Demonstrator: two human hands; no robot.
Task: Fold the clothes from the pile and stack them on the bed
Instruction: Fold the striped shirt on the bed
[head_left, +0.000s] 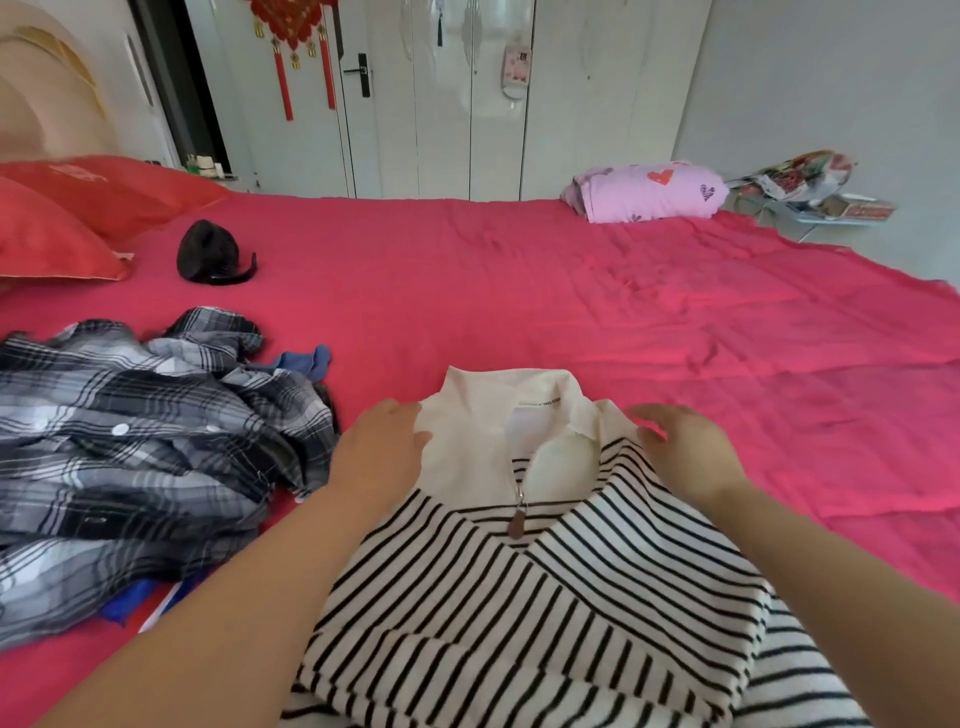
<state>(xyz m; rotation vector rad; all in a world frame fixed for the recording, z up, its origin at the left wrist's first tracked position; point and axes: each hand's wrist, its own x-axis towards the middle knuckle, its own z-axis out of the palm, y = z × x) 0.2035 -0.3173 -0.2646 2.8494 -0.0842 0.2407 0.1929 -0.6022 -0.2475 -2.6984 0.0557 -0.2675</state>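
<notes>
A white top with black stripes and a zipped white collar (519, 571) lies folded on the red bed sheet (571, 291) in front of me. My left hand (382, 447) rests flat on its left shoulder, fingers straight. My right hand (685, 449) lies on the right shoulder, fingers relaxed over the edge. The pile (130, 457) sits to the left: a crumpled grey-and-black plaid shirt on top, with blue cloth (306, 361) peeking from behind and below it.
Red pillows (67, 218) lie at the far left by the headboard. A black hair accessory (208, 254) sits near them. A folded pink blanket (649, 192) is at the bed's far edge. White wardrobe doors (467, 93) stand behind.
</notes>
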